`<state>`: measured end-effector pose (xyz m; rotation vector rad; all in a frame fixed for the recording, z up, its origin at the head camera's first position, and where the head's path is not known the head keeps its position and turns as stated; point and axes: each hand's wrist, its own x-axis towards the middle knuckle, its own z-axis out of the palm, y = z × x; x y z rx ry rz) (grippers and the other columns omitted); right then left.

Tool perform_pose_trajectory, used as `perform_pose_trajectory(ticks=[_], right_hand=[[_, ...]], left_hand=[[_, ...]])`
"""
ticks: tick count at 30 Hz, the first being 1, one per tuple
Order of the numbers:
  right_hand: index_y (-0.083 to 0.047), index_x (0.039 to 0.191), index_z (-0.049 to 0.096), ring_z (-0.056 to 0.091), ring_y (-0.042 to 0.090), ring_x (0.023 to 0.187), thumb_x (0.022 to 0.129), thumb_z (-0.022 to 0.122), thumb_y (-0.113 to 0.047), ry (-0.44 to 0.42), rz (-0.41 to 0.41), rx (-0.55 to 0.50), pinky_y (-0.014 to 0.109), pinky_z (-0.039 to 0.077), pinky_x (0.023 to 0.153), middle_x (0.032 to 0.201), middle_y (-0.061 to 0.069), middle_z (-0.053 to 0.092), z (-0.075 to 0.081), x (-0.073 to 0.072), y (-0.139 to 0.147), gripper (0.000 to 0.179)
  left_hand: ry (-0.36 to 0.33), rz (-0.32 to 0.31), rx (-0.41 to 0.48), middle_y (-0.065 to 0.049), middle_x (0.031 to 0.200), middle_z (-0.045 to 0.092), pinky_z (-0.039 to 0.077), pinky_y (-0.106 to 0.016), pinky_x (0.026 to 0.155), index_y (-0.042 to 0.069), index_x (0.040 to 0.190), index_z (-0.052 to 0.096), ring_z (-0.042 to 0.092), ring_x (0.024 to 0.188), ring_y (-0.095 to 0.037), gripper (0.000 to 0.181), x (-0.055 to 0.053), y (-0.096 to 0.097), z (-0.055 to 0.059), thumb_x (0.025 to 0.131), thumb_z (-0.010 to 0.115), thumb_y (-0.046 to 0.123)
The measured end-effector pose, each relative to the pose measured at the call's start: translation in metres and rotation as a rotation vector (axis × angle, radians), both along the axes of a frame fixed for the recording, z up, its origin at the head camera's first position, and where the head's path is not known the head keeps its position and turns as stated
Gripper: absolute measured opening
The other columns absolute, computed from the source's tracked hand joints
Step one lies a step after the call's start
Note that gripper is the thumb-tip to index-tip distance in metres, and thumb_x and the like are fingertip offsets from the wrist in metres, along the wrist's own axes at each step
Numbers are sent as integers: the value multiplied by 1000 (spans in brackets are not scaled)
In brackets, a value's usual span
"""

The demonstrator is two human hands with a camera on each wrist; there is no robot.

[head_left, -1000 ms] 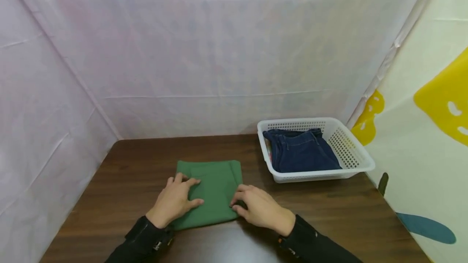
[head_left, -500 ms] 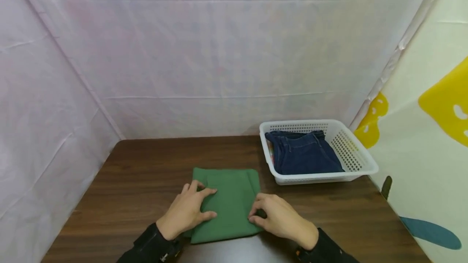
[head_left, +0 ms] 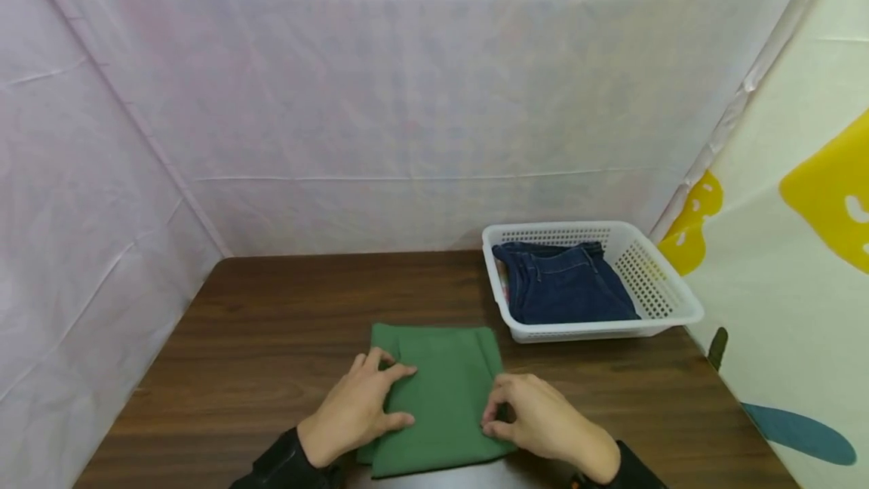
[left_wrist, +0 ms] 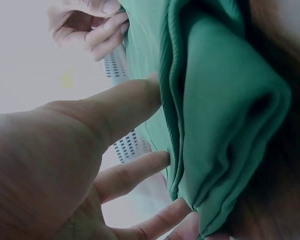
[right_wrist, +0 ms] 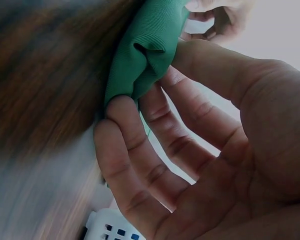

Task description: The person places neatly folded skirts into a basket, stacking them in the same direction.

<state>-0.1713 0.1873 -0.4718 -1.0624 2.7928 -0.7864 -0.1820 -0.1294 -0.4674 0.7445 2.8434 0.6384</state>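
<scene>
A folded green cloth, several layers thick, lies at the front middle of the table. Over its left edge rests my left hand, thumb and index finger stretched across the top layer. The left wrist view shows the stacked folds along that side, with the other fingers reaching to the edge. At the right edge, my right hand pinches the cloth, thumb on top and fingers against the side. In the right wrist view the fingertips press into the rolled green fold.
A white perforated plastic basket stands at the table's back right corner, holding folded dark blue jeans. Brown wooden tabletop surrounds the cloth. Pale fabric hangs behind the table and on both sides.
The green cloth has slid right and toward the front edge, both hands moving along with it. A lower layer now shows at its left front corner. The basket stays put.
</scene>
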Motion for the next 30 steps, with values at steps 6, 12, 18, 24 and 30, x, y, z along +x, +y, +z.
perform_pose_trajectory(ticks=[6,12,18,24,30], right_hand=[[-36,87,69,59,1,76,85,84,-33,-13,-29,-33,23,49,62,90,-21,59,0,5,4,15],[-18,117,63,60,9,77,85,82,-45,-169,-109,-130,24,52,63,107,0,60,2,4,13,46],[-7,143,46,60,18,87,80,80,-58,-247,-258,-147,30,54,65,120,14,51,7,-3,27,88],[-1,152,31,63,18,59,83,79,-56,-417,-315,-179,32,56,63,128,22,45,8,-8,30,101],[3,153,28,62,16,49,82,75,-64,-431,-334,-116,31,54,74,125,24,43,8,-12,24,108]], left_hand=[[-25,13,41,-10,131,47,47,-38,70,24,141,58,48,104,-29,71,2,2,-2,80,82,52],[-41,131,140,-13,140,41,50,-53,86,21,148,50,42,126,-39,85,1,-3,-2,78,84,53],[-46,284,178,-16,137,40,50,-54,85,15,158,32,45,122,-39,105,2,-15,3,78,77,67],[-160,348,135,-28,138,38,50,-54,81,1,159,18,47,119,-48,127,3,-19,3,73,71,78],[-202,340,107,-32,141,35,45,-64,91,-7,156,19,41,126,-54,130,-1,-10,1,73,71,79]])
